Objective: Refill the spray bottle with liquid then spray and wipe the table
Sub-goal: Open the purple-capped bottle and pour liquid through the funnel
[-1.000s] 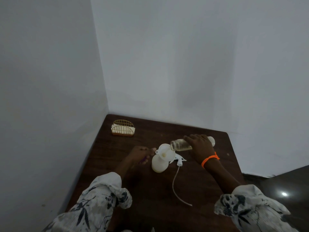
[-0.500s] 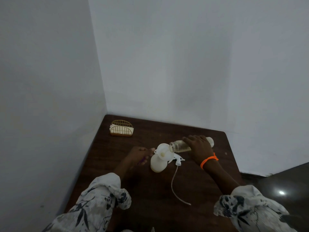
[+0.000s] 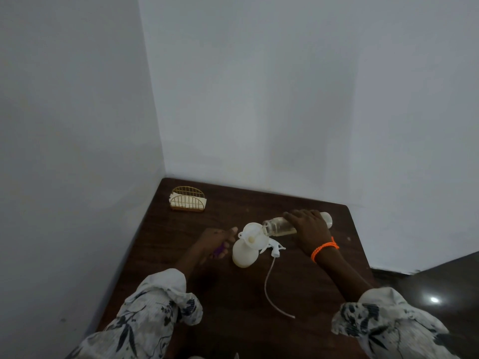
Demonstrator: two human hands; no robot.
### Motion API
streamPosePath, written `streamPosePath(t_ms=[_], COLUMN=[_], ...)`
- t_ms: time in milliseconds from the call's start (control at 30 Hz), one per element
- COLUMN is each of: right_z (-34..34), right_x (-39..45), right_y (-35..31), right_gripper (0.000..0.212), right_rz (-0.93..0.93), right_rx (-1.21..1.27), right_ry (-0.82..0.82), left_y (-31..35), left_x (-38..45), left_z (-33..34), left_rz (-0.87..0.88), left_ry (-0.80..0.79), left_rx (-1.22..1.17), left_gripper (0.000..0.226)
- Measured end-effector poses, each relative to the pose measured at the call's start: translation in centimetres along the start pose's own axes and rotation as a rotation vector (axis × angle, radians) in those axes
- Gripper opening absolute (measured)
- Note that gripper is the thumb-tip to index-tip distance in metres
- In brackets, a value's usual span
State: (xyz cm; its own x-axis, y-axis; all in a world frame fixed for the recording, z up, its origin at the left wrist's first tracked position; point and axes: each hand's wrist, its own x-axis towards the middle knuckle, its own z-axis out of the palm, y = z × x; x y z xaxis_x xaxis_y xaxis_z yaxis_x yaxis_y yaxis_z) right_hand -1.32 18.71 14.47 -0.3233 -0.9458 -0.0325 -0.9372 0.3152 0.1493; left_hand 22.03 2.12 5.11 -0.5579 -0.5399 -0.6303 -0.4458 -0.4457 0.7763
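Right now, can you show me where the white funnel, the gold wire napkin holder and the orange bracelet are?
White plastic funnel (image 3: 252,235): head view, on its wide bowl.
Gold wire napkin holder (image 3: 188,202): head view, on its front grid.
Orange beaded bracelet (image 3: 324,248): head view, on the band across the wrist.

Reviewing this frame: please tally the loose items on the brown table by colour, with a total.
White: 3 (opaque white plastic spray bottle, white plastic funnel seated in its neck, white trigger sprayer head with dip tube)
Clear: 1 (clear plastic refill bottle, tilted toward the funnel)
Gold: 1 (gold wire napkin holder)
Purple: 1 (small purple object)
Total: 6
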Motion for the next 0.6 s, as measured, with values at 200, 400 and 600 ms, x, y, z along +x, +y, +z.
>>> streamPosePath(t_ms=[200, 400, 600], right_z=[0.1, 0.0, 0.2], right_x=[0.0, -0.1, 0.2], right_y=[0.1, 0.2, 0.3], right_gripper=[0.063, 0.061, 0.058], right_rz=[-0.011, -0.005, -0.01], right_rx=[-0.006, -0.016, -0.018], right_ry=[-0.003, -0.008, -0.001], left_y=[-0.3, -0.5, 0.0], left_x=[0.6, 0.4, 1.1], left_z=[-0.2, -0.5, -0.1], left_rz=[-0.08, -0.087, -0.129], left_ry=[0.123, 0.154, 0.244], left_rx=[-0.087, -0.231, -0.195], left_gripper=[0.042, 0.031, 0.023])
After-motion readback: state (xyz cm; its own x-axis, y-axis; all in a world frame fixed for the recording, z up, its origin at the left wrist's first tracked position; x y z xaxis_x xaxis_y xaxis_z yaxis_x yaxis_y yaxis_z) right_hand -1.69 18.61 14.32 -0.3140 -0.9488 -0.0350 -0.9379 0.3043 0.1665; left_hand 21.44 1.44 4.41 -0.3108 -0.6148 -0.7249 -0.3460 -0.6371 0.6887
